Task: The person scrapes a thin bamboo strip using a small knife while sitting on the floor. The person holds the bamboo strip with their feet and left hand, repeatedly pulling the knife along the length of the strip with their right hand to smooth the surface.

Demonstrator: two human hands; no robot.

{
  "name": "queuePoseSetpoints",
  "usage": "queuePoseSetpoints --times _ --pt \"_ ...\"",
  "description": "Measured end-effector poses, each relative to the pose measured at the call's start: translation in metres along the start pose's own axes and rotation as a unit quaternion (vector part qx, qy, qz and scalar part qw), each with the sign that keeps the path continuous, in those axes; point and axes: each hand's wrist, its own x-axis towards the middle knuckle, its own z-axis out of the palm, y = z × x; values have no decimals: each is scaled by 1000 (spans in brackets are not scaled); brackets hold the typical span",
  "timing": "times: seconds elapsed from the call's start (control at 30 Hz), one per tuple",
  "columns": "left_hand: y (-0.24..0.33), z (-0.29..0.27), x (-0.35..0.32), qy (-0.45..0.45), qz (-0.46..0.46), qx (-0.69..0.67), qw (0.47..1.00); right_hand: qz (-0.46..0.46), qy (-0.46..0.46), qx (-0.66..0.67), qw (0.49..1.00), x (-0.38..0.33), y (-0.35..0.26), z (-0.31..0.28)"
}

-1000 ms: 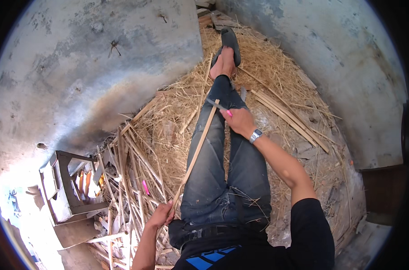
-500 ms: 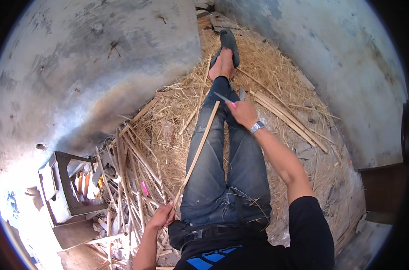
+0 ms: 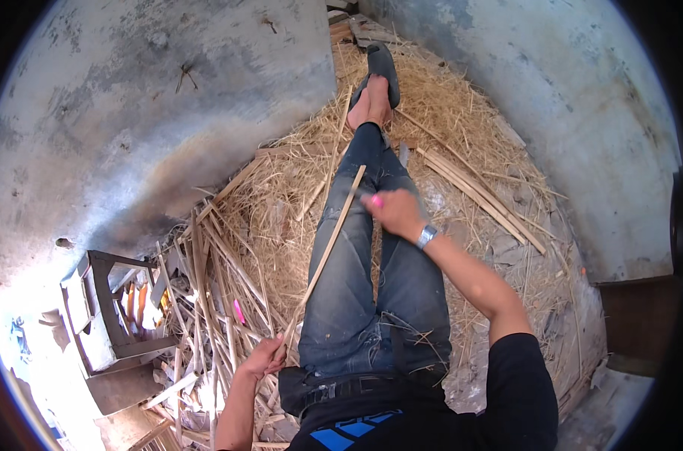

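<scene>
My left hand [image 3: 264, 357] is closed around the lower end of a long, thin, pale strip that looks like split bamboo [image 3: 330, 244]. The bamboo strip slants up and to the right across my thigh in worn jeans, its far end near my knees. Over my knees my right hand [image 3: 401, 214] grips a knife with a pink handle [image 3: 377, 201]. Its blade is smeared by motion and close beside the upper part of the strip; whether they touch I cannot tell.
Curly pale shavings [image 3: 446, 113] cover the floor around my stretched-out legs. Several longer strips [image 3: 480, 195] lie right of my knees. At left are a tangle of sticks [image 3: 221, 301], a pink object [image 3: 239, 311] and a dark broken frame [image 3: 116, 308]. Grey walls [image 3: 567, 113] rise on both sides.
My right hand with the knife has come nearer, down and slightly left toward the bamboo strip. My left hand and the strip have hardly moved.
</scene>
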Motion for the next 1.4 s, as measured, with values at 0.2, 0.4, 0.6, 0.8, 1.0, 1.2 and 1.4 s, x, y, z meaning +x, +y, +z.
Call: queuePoseSetpoints --times 0.2,0.4,0.6,0.8,1.0,1.2,1.4 --pt "-2 4 -4 32 10 73 997 17 -21 -40 999 8 12 -3" --pt "-5 4 -2 30 18 66 997 143 56 67 986 10 34 -9" --pt "-4 3 -4 53 44 169 983 7 -27 47 998 -9 4 -5" --pt "0 12 -4 109 50 229 966 15 16 -9 1000 -2 9 -2" --pt "-2 9 2 106 64 236 964 28 12 -51 998 14 23 -13" --pt "-2 7 -5 113 62 240 962 -12 -31 -66 997 11 1 -13" --pt "1 15 -1 86 67 166 980 105 42 41 993 21 34 -8"
